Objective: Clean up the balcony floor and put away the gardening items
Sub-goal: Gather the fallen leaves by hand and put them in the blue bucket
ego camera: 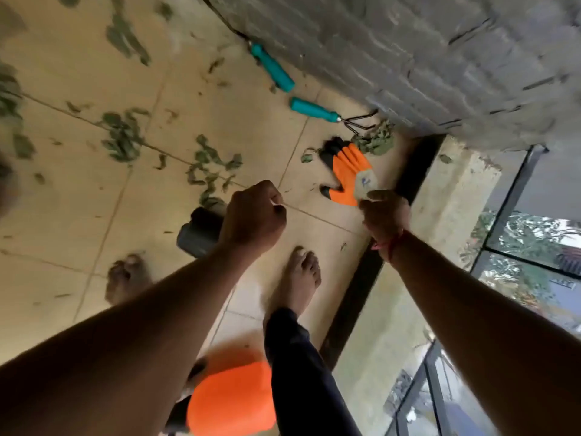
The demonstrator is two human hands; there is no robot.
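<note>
An orange and black gardening glove (345, 171) lies on the tiled floor (94, 190) near the wall. My right hand (386, 215) pinches its pale cuff. My left hand (254, 215) is curled into a fist over a dark grey container (196, 231) and seems to hold it by its edge, which the hand hides. A second orange glove (229, 401), blurred, shows below my left forearm. Two teal-handled tools lie along the wall: a hand rake (314, 110) and another tool (273, 69) whose head is hidden. Green leaf litter (122, 133) is scattered over the tiles.
A rough grey wall (408, 58) runs along the top right. A dark floor channel (361, 278) and a concrete ledge (446, 196) border a glass railing (509, 215) on the right. My bare feet (298, 278) stand on the tiles between my arms.
</note>
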